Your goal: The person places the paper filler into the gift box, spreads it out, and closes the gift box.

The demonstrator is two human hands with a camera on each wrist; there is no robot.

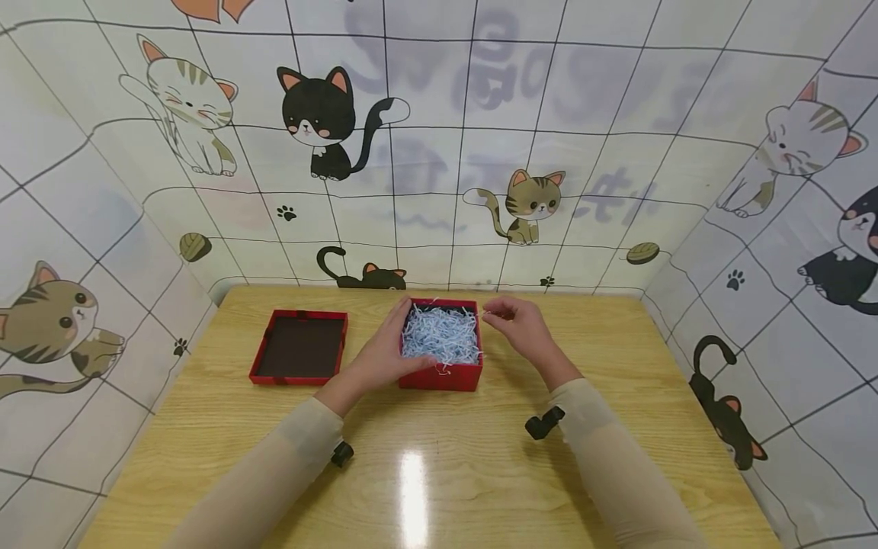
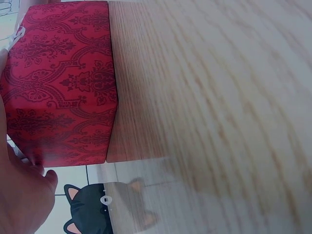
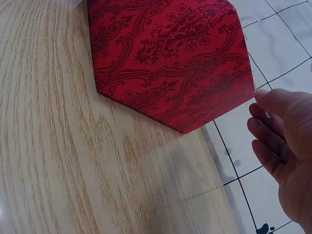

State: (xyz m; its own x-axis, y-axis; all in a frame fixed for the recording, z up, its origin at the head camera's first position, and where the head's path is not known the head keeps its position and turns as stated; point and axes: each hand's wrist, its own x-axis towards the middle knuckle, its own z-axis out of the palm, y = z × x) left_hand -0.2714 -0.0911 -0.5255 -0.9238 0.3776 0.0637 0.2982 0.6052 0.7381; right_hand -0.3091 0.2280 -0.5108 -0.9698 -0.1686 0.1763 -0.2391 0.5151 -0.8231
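A red box (image 1: 442, 379) with a dark damask pattern stands without its lid on the table, filled with pale blue shredded paper (image 1: 441, 335). My left hand (image 1: 379, 352) grips the box from its left side, thumb across the front rim and fingers along the left wall. Just off the box's right rim is my right hand (image 1: 519, 324), thumb and fingertips brought together at what looks like a thin whitish paper shred. In the right wrist view, the other fingers (image 3: 270, 153) are curled beside the patterned box (image 3: 170, 58). The box's patterned side (image 2: 61, 68) fills the left wrist view's upper left.
To the left lies the box lid (image 1: 299, 347), dark inside up, with a red rim. The wooden table (image 1: 480, 473) extends toward me and meets a cat-patterned cloth wall (image 1: 439, 152) behind the box. More of this cloth stands on both sides.
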